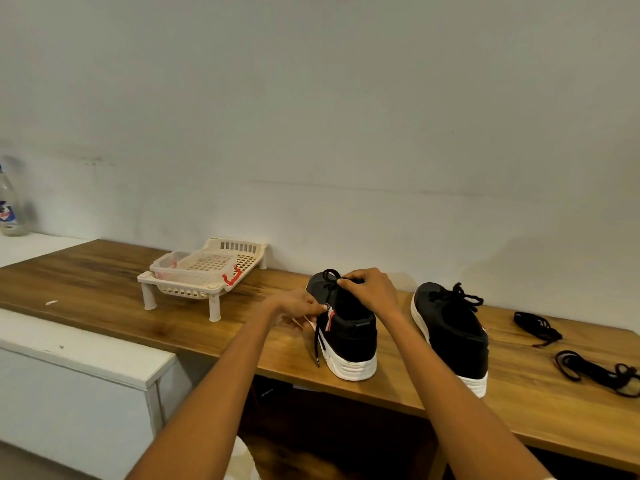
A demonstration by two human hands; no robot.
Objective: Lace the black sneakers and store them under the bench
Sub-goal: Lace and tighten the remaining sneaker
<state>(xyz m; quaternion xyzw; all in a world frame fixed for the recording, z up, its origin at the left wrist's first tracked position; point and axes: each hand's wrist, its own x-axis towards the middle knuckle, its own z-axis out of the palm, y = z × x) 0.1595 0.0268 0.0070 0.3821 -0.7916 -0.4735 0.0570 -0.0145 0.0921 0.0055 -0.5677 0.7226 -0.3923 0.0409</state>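
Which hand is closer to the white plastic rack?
Left. The left hand is at the sneaker's side facing the rack; the right hand is over the sneaker, farther away.

Two black fabric sneakers, white soles, upright on wooden bench (pixel 104 285), heels toward camera: left sneaker (pixel 346 327) half-laced, right sneaker (pixel 450 327) laced.

We see bare tabletop (pixel 86 282) left of white rack (pixel 204 271): open passage there. Rack on legs stands near wall, blocking rear left. Strip between rack and left sneaker (pixel 346 327) taken by left hand (pixel 294 306). Narrow gap between left sneaker and right sneaker (pixel 453 334). Two loose lace bundles (pixel 536 327) clutter far right. Dark opening under tabletop, contents unclear.
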